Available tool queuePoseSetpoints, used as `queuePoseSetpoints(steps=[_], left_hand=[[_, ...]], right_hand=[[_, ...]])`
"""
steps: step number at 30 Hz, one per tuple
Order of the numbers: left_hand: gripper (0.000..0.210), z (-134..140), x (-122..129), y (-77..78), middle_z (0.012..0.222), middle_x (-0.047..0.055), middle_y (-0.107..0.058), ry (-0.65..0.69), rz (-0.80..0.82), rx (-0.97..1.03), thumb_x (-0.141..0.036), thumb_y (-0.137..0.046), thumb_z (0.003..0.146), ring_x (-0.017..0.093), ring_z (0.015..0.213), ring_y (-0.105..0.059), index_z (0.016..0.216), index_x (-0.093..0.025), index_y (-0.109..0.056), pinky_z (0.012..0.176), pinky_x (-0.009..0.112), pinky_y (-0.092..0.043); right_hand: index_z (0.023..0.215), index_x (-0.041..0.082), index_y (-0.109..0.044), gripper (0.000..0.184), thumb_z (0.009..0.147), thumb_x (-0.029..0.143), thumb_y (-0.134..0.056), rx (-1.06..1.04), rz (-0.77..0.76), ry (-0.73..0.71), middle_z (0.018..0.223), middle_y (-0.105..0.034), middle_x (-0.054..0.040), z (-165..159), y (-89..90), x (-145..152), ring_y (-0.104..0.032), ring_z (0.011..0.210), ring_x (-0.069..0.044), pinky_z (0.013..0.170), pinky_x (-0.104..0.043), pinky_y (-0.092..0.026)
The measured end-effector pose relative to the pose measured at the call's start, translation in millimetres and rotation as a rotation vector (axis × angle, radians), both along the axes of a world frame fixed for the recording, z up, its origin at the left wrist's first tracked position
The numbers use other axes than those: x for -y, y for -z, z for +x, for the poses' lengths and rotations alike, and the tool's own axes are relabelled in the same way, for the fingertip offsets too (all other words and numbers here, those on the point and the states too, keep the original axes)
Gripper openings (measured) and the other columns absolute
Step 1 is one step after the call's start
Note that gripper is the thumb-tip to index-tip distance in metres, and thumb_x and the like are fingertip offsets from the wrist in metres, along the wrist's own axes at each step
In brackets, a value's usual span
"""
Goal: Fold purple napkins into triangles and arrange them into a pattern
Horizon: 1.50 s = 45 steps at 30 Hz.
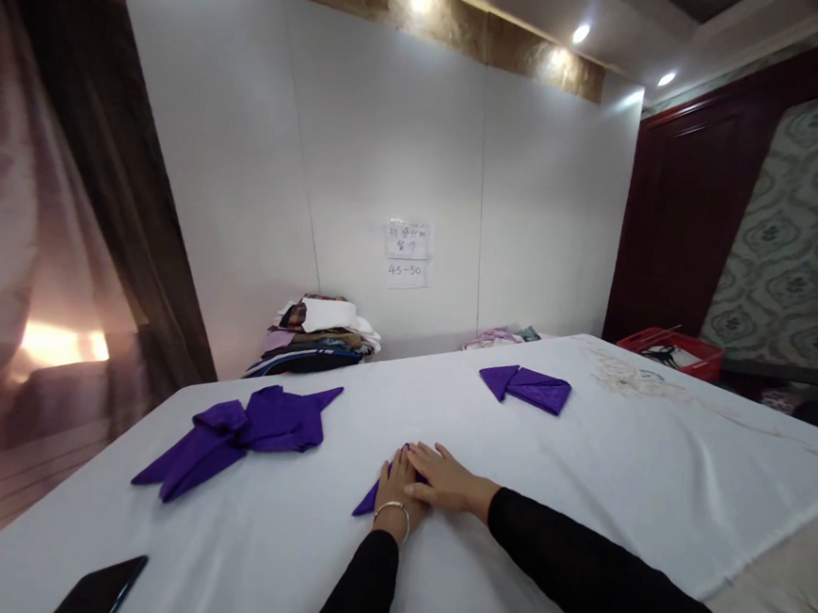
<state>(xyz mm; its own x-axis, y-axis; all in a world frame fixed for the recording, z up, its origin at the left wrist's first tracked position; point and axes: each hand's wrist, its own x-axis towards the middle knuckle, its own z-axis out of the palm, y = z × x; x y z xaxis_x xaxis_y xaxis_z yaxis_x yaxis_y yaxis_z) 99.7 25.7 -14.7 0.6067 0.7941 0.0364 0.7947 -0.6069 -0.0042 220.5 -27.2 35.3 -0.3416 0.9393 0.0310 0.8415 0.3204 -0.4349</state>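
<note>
A purple cloth napkin (366, 505), folded to a point at its left end, lies on the white tablecloth under my hands, which hide most of it. My left hand (398, 496), with a bracelet at the wrist, rests flat on top of it. Laid flat from the right, my right hand (446, 479) touches the left one, its fingers stretched out over the far part of the napkin. To the left lie purple folded napkins (279, 421) with pointed ends, bunched together. Farther back on the right is another flat folded purple napkin (538, 389).
A dark phone (101, 590) lies at the table's near left. Beyond the far edge, a stack of folded clothes (322, 337) stands against the white wall, with more cloth (498, 338) to its right. A red basket (695, 357) sits past the far right edge.
</note>
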Motion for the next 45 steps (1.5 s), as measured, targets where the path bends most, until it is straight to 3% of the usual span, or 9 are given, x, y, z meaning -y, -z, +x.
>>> queuePoseSetpoints(steps=[5,15,19,25,29,33,38,41,45], left_hand=[[0.058,-1,2,-1.9,0.146,0.011,-0.023,-0.019,0.032,0.008,-0.03,-0.032,0.082,0.026,0.135,-0.017,0.138,-0.012,-0.029,0.108,0.047,-0.014],[0.072,1,-5,-11.3,0.146,0.012,-0.019,-0.102,-0.137,0.075,-0.054,-0.027,0.084,0.025,0.135,-0.015,0.137,-0.006,-0.028,0.109,0.045,-0.013],[0.058,-1,-22,-15.1,0.145,0.009,-0.027,-0.152,-0.281,0.185,-0.042,-0.03,0.087,0.02,0.134,-0.022,0.135,-0.01,-0.033,0.108,0.035,-0.019],[0.05,-3,-56,-22.6,0.127,0.012,-0.053,-0.298,-0.287,0.331,-0.025,-0.048,0.081,0.019,0.117,-0.048,0.128,-0.009,-0.041,0.098,0.028,-0.034],[0.022,-2,-75,-29.2,0.09,0.005,-0.068,-0.304,-0.566,0.448,-0.019,-0.057,0.071,0.018,0.085,-0.064,0.093,-0.014,-0.061,0.074,0.025,-0.047],[0.005,-2,-78,-34.0,0.062,-0.001,-0.065,-0.243,-0.666,0.519,-0.015,-0.058,0.065,0.017,0.067,-0.063,0.062,-0.018,-0.057,0.062,0.024,-0.047],[0.008,-3,-64,-43.6,0.059,-0.004,-0.062,-0.154,-0.969,0.777,-0.019,-0.059,0.059,0.015,0.06,-0.059,0.066,-0.019,-0.056,0.06,0.027,-0.047],[0.016,1,-55,-52.4,0.063,-0.004,-0.062,-0.069,-1.038,0.791,-0.026,-0.061,0.056,0.015,0.062,-0.058,0.07,-0.019,-0.056,0.061,0.027,-0.046],[0.022,14,-50,-60.7,0.068,-0.003,-0.061,0.013,-1.001,0.78,-0.029,-0.061,0.056,0.016,0.068,-0.058,0.074,-0.018,-0.057,0.064,0.027,-0.045]], right_hand=[[0.143,0.014,-0.013,0.073,0.087,0.057,-0.03,-0.027,-0.046,0.035,0.148,-0.016,-0.0129,14,18.5,-1,-0.009,0.135,-0.024,0.108,-0.045,-0.006],[0.143,0.017,-0.015,0.079,0.082,0.061,-0.039,0.0,0.032,0.052,0.146,-0.018,-0.0144,53,32.4,25,-0.015,0.134,-0.026,0.107,-0.048,-0.004],[0.143,0.018,-0.013,0.08,0.082,0.062,-0.039,-0.027,0.037,0.056,0.147,-0.018,-0.0138,57,34.4,26,-0.014,0.134,-0.025,0.108,-0.048,-0.003],[0.143,0.02,-0.014,0.078,0.082,0.061,-0.041,-0.087,0.017,0.045,0.147,-0.017,-0.0124,58,36.1,24,-0.013,0.135,-0.026,0.108,-0.049,-0.002],[0.143,0.021,-0.017,0.075,0.082,0.059,-0.042,-0.13,-0.013,0.046,0.146,-0.019,-0.0131,59,30.7,26,-0.014,0.134,-0.027,0.107,-0.05,-0.001],[0.142,0.024,-0.018,0.075,0.081,0.058,-0.046,-0.237,-0.083,0.037,0.145,-0.027,-0.0104,65,16.7,25,-0.019,0.133,-0.027,0.107,-0.049,-0.003],[0.143,0.027,-0.014,0.089,0.073,0.055,-0.06,-0.574,-0.194,0.115,0.145,-0.027,-0.0092,69,12.5,2,-0.029,0.128,-0.028,0.103,-0.045,-0.024],[0.143,0.027,-0.012,0.1,0.064,0.044,-0.071,-0.826,-0.284,0.141,0.135,-0.043,-0.0098,66,18.7,-15,-0.047,0.114,-0.024,0.092,-0.038,-0.039],[0.132,0.024,-0.041,0.081,0.059,0.033,-0.075,-1.052,-0.446,0.156,0.105,-0.063,-0.0043,67,19.4,-19,-0.06,0.088,-0.019,0.08,-0.035,-0.046]])
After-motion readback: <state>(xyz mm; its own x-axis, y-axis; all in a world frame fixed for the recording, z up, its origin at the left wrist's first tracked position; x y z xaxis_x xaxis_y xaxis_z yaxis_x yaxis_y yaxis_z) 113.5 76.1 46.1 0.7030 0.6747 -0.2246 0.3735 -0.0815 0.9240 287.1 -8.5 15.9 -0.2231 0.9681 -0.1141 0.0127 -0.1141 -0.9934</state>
